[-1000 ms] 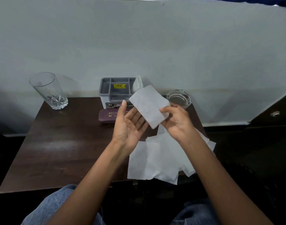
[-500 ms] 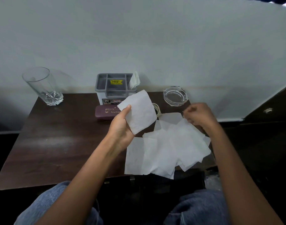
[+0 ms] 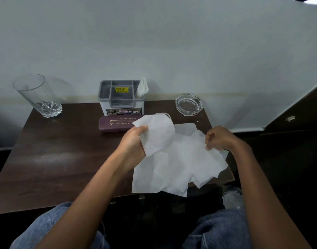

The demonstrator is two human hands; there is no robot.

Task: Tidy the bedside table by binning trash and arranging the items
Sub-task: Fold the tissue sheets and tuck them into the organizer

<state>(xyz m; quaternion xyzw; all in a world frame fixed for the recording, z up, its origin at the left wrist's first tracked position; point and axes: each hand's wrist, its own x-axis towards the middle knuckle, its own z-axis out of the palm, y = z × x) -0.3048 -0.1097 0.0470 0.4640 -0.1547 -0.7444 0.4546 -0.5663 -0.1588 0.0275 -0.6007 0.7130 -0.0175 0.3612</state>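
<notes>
The left hand [image 3: 134, 142] has its grip closed on one white tissue sheet [image 3: 156, 133], thumb on top, holding it up just above centre frame. The right hand [image 3: 219, 138], right of centre, pinches the edge of the loose pile of tissue sheets [image 3: 179, 166], which lies on the dark desk [image 3: 60, 155] and overhangs its near edge. Behind the held sheet lies a maroon spectacle case [image 3: 116, 123], just in front of a grey organiser box [image 3: 121, 97] with a tissue [image 3: 142, 87] standing in its right compartment. A glass ashtray [image 3: 188, 104] sits upper right on the desk, an empty tumbler [image 3: 38, 95] upper left.
</notes>
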